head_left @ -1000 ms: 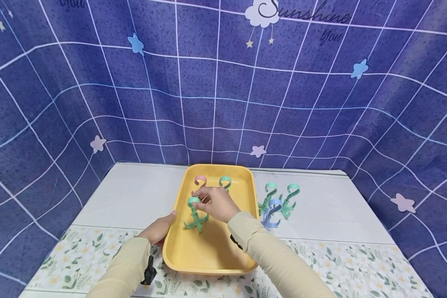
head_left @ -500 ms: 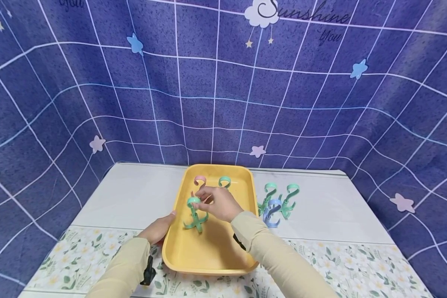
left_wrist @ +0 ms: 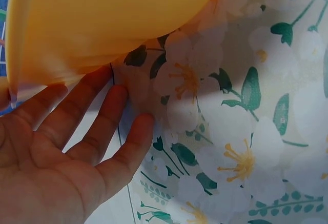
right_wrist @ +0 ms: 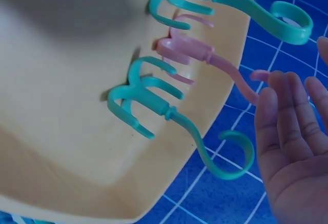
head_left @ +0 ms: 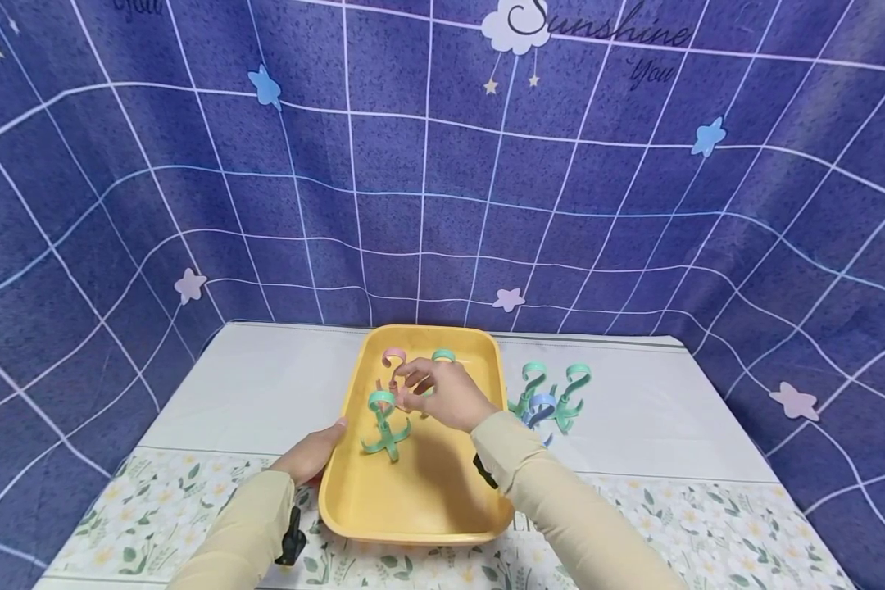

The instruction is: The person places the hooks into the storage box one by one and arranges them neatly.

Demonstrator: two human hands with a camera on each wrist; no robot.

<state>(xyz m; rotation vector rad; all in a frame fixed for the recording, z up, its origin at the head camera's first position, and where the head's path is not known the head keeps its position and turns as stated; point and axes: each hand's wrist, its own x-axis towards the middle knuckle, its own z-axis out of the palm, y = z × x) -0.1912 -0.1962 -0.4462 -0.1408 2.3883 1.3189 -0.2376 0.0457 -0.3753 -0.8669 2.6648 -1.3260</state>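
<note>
Behind the table [head_left: 265, 393] hangs blue cloth. Left hand [head_left: 311, 453], fingers flat, steadies the tray [head_left: 413, 500]; right hand [head_left: 442, 395], loosely open and empty, hovers beside the green hook [head_left: 383, 422], likely just placed. Next hook [head_left: 534, 385] waits right of the tray.

Long beige sleeves [head_left: 560, 508] on both arms; black wrist straps [head_left: 484, 471], prob. camera mounts.

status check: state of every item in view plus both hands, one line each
yellow tray: flat on the table, three hooks standing in it.
near green hook: upright in the tray, untouched.
pink hook: upright at the far end, fingertips at its curl.
far green hook: upright beside the pink one.
hooks on the table: clustered right of the tray, upright.
left hand: fingers straight, against the tray's left rim.
right hand: open, holding nothing.
</note>
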